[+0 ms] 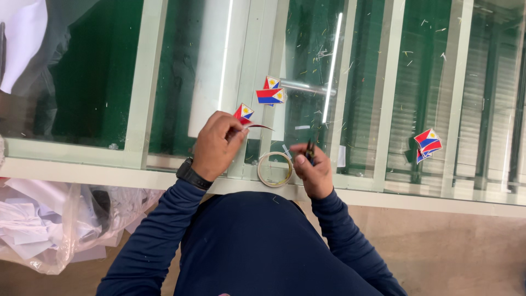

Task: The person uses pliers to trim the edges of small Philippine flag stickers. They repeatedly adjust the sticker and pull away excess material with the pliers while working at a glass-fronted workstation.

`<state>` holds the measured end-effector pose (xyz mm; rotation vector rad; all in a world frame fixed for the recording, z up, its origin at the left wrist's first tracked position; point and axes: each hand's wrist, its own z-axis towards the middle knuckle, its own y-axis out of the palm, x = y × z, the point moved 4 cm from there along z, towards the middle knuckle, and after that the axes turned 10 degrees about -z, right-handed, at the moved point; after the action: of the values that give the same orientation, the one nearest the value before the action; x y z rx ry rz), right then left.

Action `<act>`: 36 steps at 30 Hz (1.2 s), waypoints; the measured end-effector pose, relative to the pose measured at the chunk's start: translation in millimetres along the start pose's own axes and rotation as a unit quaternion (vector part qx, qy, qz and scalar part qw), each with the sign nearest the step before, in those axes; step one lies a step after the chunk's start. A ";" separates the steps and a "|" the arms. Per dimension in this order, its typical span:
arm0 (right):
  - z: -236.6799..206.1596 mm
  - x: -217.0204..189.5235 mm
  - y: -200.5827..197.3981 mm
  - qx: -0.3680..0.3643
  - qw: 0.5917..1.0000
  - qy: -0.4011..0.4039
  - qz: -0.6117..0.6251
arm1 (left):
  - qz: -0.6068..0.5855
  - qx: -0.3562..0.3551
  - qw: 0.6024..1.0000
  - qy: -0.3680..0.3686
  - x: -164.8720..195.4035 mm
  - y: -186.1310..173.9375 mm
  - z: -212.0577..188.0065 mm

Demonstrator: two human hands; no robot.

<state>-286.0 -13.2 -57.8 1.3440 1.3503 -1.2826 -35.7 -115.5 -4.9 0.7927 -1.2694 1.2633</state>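
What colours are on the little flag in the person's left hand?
Red, blue, white and a yellow sun on the small flag, held in the left hand. The head view shows it.

A glass table (pixel 416 82) with pale frame bars reflects a strip light (pixel 332 66) over green below. A plastic bag (pixel 60 225) lies on the tan floor (pixel 455 246).

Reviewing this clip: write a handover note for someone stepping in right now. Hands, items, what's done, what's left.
Left hand: pinching a small flag with a curled red strip.
Right hand: gripping a thin dark tool, kind unclear.
Tape roll: flat on the glass table between the hands.
Done: two flags lie ahead, a small pile to the right.
Left: the held flag isn't set down yet.
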 end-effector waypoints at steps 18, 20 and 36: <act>28.6 -51.4 -18.0 -0.008 0.983 -0.039 0.178 | 0.271 -0.209 0.725 0.598 97.6 29.9 7.5; 27.4 -47.9 -16.9 0.000 0.985 -0.023 0.168 | 0.266 -0.222 0.728 0.591 95.1 29.9 8.5; 27.8 -66.0 1.2 -0.013 0.998 0.027 -0.048 | -0.372 0.026 0.919 -0.129 23.0 21.7 25.8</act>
<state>-281.5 -50.8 2.9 1.3187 1.4789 -1.2951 -66.2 -130.2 17.8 1.3557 -0.9778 0.5836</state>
